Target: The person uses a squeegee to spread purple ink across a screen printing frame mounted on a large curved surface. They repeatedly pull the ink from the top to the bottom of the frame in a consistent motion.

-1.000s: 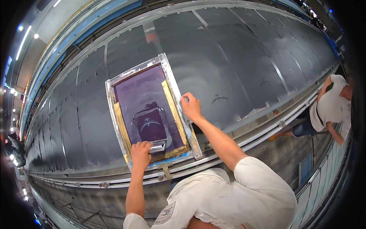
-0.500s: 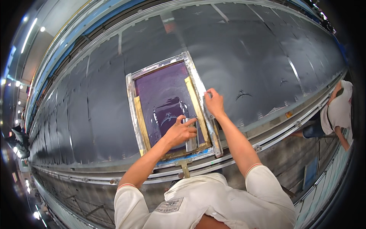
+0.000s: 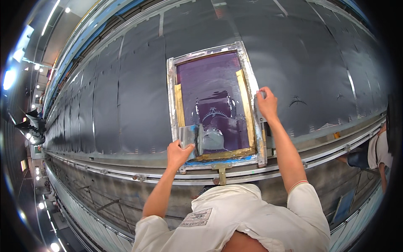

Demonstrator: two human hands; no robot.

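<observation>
A screen-printing frame (image 3: pixel 248 64) with purple mesh lies on the dark sheeting. Its mesh (image 3: pixel 205 75) bears a pale arched, spiky motif, glossy wet ink and yellow tape along both sides. At the frame's lower left, my left hand (image 3: pixel 179 154) is closed round a flat metallic squeegee (image 3: pixel 187 135), its far edge by a pale wet patch on the mesh. My right hand (image 3: pixel 268 105) is closed on the frame's right side, its fingertips curled at the edge and partly hidden.
Long dark sheeting (image 3: pixel 142 101) covers the table, with printed arched motifs (image 3: pixel 297 101) to the right. A metal rail (image 3: pixel 117 173) runs along the near edge, with a bracket (image 3: pixel 222 173) below the frame. Another person (image 3: pixel 376 149) is at the far right.
My left hand has carried the squeegee from the lower right of the mesh to its lower left, changing its grip. The frame sits farther right in view; my right hand stays by its side.
</observation>
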